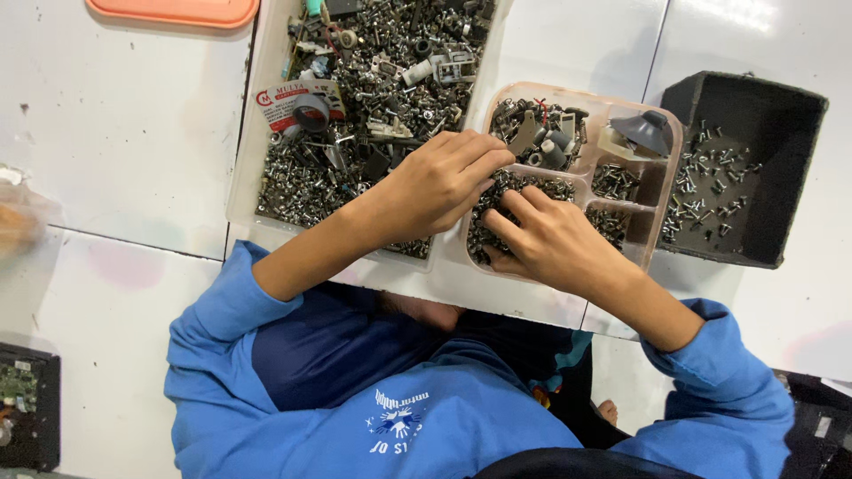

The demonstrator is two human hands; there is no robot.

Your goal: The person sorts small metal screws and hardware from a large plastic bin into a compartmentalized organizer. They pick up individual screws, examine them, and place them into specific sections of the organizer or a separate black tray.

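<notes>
My left hand [439,182] reaches from the left, fingers curled down at the edge between the big clear tray [244,168] and the pink divided tray [581,96]. Its fingertips dip into the pile of small dark screws [524,184] in the divided tray's near left compartment; whether they pinch anything is hidden. My right hand [555,239] lies over the same compartment, its fingers spread flat on the screws and pointing left, almost touching the left hand. Both blue sleeves are pushed up the forearms.
The big tray holds a heap of mixed screws, metal parts and a tape roll [311,111]. A grey suction cup [646,131] sits in the divided tray's far right cell. A black box [781,168] with loose screws stands to the right. An orange lid [173,11] lies far left.
</notes>
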